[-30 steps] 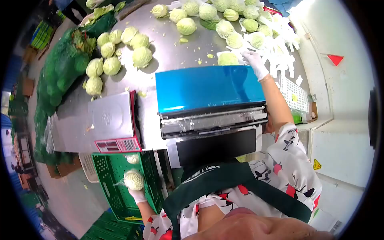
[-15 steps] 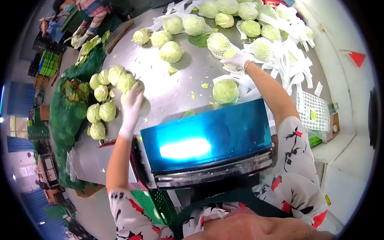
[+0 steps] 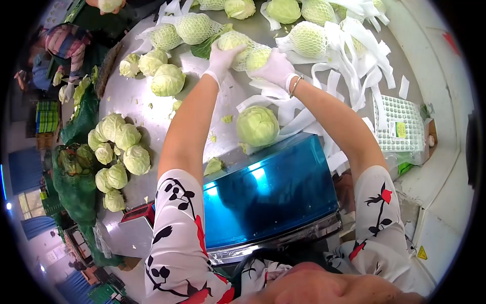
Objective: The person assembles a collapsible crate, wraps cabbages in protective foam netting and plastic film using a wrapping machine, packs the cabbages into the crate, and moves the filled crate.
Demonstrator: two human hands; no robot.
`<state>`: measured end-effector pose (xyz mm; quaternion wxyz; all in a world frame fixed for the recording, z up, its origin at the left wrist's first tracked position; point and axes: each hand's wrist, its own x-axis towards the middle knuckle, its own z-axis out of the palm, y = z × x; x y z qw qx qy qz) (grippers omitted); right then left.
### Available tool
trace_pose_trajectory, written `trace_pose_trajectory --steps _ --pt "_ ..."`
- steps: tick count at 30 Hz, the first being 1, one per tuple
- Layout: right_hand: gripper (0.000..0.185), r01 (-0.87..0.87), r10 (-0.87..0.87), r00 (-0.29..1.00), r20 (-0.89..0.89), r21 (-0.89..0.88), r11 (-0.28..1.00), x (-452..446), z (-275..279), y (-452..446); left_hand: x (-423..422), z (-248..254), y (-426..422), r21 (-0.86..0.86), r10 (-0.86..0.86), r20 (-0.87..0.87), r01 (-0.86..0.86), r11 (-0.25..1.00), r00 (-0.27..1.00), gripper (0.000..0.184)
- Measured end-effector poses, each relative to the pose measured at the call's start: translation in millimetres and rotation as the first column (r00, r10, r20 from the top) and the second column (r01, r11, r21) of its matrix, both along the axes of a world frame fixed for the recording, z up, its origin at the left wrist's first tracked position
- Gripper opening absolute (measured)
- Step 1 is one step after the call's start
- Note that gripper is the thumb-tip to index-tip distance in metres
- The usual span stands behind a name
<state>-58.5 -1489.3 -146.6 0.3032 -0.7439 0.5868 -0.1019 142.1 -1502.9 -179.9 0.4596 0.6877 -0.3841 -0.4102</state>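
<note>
Two net-covered cabbages (image 3: pixel 237 42) lie end to end between my gloved hands. My left hand (image 3: pixel 223 60) grips the left one, its fingers curved round the side. My right hand (image 3: pixel 276 67) is wrapped against the right one (image 3: pixel 257 57). Just below my hands a bare cabbage (image 3: pixel 257 125) rests beside white foam nets (image 3: pixel 291 109). A green leaf (image 3: pixel 206 46) lies left of my left hand. Other netted cabbages (image 3: pixel 308 39) are to the right and behind.
A blue-topped machine (image 3: pixel 268 195) stands close to my body. Bare cabbages (image 3: pixel 135 159) sit at the left of the metal table (image 3: pixel 174 121), near a green mesh sack (image 3: pixel 76 192). A white tray (image 3: pixel 400 121) lies at right. Other people (image 3: pixel 66 43) are at the far left.
My left hand has moved from the green crate, past the loose cabbages, to the netted ones. My right hand has shifted left and now holds a netted cabbage. The view has moved forward.
</note>
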Motion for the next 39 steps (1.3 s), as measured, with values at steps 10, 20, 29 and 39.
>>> trace_pose_trajectory --steps 10,20,29,39 --pt "0.097 -0.469 0.555 0.795 0.245 -0.333 0.818 -59.6 163.6 163.8 -5.2 166.0 283.7 -0.170 0.069 -0.002 -0.068 0.983 0.998 0.101" --pt "0.096 -0.720 0.711 0.648 0.272 -0.084 0.689 -100.5 160.7 319.6 -99.5 185.9 536.4 0.140 -0.015 0.612 -0.090 0.986 0.791 0.104" --pt "0.096 -0.389 0.503 0.852 0.144 -0.468 0.794 -150.8 170.1 363.2 -81.1 172.1 627.5 0.017 0.143 0.820 -0.274 0.962 0.554 0.092" --pt "0.029 -0.028 0.063 0.990 0.127 -0.256 0.966 -184.4 81.9 428.2 -99.9 112.1 635.2 -0.061 0.248 0.438 -0.247 0.967 0.864 0.062"
